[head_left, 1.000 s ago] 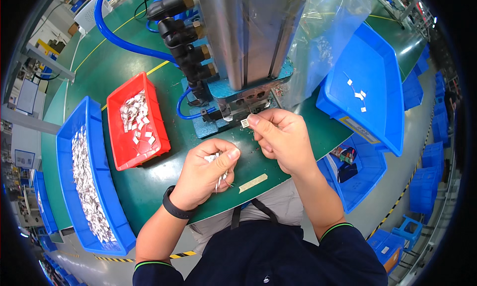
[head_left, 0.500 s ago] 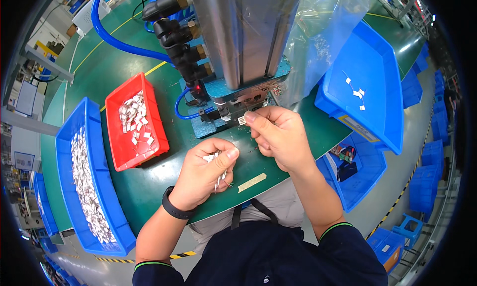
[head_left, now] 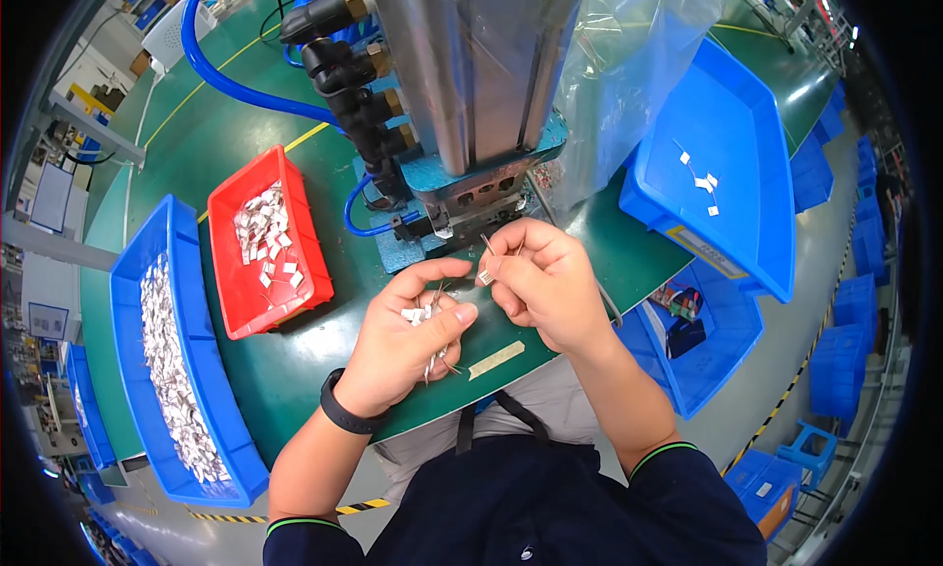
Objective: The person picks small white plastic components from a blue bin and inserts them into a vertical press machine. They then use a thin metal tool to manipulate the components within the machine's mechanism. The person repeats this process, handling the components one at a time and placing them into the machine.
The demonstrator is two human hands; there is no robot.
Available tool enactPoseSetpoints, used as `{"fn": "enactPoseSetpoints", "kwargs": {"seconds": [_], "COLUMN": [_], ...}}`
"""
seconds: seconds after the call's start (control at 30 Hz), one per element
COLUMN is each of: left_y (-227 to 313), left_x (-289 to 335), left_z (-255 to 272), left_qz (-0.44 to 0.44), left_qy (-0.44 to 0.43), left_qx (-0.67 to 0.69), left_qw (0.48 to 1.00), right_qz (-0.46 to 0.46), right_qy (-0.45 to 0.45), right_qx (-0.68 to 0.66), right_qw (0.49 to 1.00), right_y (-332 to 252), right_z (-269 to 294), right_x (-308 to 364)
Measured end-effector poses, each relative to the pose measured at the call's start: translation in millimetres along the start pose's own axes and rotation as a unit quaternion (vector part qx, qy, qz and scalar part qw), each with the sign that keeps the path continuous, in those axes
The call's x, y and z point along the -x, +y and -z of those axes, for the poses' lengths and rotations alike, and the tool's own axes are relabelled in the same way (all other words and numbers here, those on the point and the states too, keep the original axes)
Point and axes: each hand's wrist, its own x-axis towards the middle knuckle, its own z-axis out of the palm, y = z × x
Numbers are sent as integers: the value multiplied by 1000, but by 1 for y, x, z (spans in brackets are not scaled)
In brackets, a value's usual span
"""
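My left hand (head_left: pixel 393 338) is curled around several small white connectors (head_left: pixel 416 315) with thin wire leads. Its thumb and forefinger stand apart, and some leads stick out below the palm. Close by on the right, my right hand (head_left: pixel 552 289) pinches a single white connector (head_left: pixel 485 277) with slots between thumb and fingertips. Thin leads rise above those fingertips. Just beyond both hands is the bench press (head_left: pixel 486 185), with a steel cylinder body and a blue base. The right hand is in front of its tooling, apart from it as far as I can see.
To the left, a red tray (head_left: pixel 316 296) and a long blue bin (head_left: pixel 241 458) contain many white connectors. A blue bin (head_left: pixel 747 104) on the right holds several connectors, with another blue bin (head_left: pixel 712 384) below it. A clear plastic bag (head_left: pixel 609 104) hangs beside the press.
My right hand has drawn the connector slightly down from the press tooling and tilted it. The left forefinger has extended toward the right hand, opening away from its thumb.
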Motion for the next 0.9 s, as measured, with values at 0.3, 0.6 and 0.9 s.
{"fn": "enactPoseSetpoints", "kwargs": {"seconds": [0.3, 0.6, 0.9], "left_y": [-3, -1, 2], "left_x": [1, 1, 0], "left_z": [2, 1, 1], "left_qz": [-34, -24, 9], "left_qy": [-53, -82, -55], "left_qx": [16, 5, -19], "left_qw": [998, 996, 998], "right_qz": [-151, -159, -134], "right_qy": [-87, -127, -83], "right_qx": [7, 39, 49], "right_qw": [985, 978, 986], "right_y": [-10, 2, -11], "right_z": [1, 0, 2], "right_x": [4, -1, 4]}}
